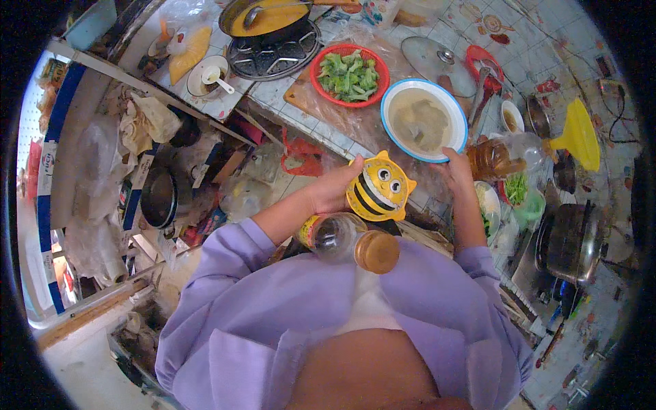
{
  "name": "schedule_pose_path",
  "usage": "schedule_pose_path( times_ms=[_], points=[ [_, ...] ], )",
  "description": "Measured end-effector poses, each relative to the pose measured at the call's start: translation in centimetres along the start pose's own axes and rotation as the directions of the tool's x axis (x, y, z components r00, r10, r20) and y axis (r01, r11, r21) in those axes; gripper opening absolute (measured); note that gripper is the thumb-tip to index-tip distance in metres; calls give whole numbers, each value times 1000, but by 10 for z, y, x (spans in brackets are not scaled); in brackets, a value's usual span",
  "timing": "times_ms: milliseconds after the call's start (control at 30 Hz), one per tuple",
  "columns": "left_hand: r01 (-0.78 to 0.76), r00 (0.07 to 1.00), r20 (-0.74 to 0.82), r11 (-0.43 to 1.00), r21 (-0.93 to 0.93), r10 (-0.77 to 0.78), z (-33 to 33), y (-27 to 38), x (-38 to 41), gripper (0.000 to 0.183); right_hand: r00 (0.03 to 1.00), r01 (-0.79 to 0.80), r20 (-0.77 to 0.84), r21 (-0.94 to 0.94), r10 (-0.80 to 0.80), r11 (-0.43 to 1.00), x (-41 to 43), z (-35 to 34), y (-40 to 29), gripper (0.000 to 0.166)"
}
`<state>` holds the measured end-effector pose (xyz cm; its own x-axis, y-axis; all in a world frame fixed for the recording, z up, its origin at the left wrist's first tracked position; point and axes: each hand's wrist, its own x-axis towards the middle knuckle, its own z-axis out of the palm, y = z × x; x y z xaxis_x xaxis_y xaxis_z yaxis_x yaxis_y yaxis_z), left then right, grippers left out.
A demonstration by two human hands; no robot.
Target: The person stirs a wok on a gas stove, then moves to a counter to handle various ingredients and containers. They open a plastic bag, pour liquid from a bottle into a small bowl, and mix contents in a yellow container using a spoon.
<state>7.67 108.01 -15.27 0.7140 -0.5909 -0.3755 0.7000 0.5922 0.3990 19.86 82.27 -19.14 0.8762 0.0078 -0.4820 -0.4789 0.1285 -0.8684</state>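
Observation:
My left hand (pixel 335 187) holds a yellow bowl with a bee face (pixel 380 187) by its left edge, so its face side is turned to me. My right hand (pixel 455 166) grips the near rim of a blue-rimmed white basin (pixel 390 138), which has cloudy liquid and something dim in it. Just below the bee bowl a clear jar with a brown lid (pixel 377 251) lies close to my body; what supports it is hidden. Beyond, a red plastic basket (pixel 313 77) of chopped green vegetable (pixel 348 77) stands on a wooden board (pixel 300 97).
Behind stand a wok of yellow liquid (pixel 271 18) and a glass lid (pixel 425 54). At right are a bottle of brown liquid (pixel 494 156), a yellow funnel (pixel 579 136) and a plate of chopped greens (pixel 490 205). A white bowl with a spoon (pixel 197 82) stands at left.

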Motion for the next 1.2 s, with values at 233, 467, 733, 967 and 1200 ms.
schedule_pose_path(
  times_ms=[233, 467, 733, 967, 1200],
  points=[
    [0, 1000, 25, 1000, 29, -1, -8, 10, 7, 58, 994, 26, 111, -109, -14, 994, 9, 2, -56, 31],
    [23, 996, -83, 998, 53, -19, 4, 32, -9, 56, 986, 32, 163, -40, -25, 999, 68, 31, -92, 32],
    [-37, 993, -112, 998, -44, 32, -22, 26, 0, 58, 965, 14, 261, 10, -16, 1000, 151, 77, -111, 34],
    [-61, 981, -189, 994, -88, 44, -28, 24, 5, 56, 954, -24, 298, -15, 27, 1000, 198, 103, -109, 34],
    [-95, 967, -244, 994, -60, 78, -25, 26, 9, 57, 949, -135, 287, -10, 132, 991, 221, 118, -99, 40]
  ],
)
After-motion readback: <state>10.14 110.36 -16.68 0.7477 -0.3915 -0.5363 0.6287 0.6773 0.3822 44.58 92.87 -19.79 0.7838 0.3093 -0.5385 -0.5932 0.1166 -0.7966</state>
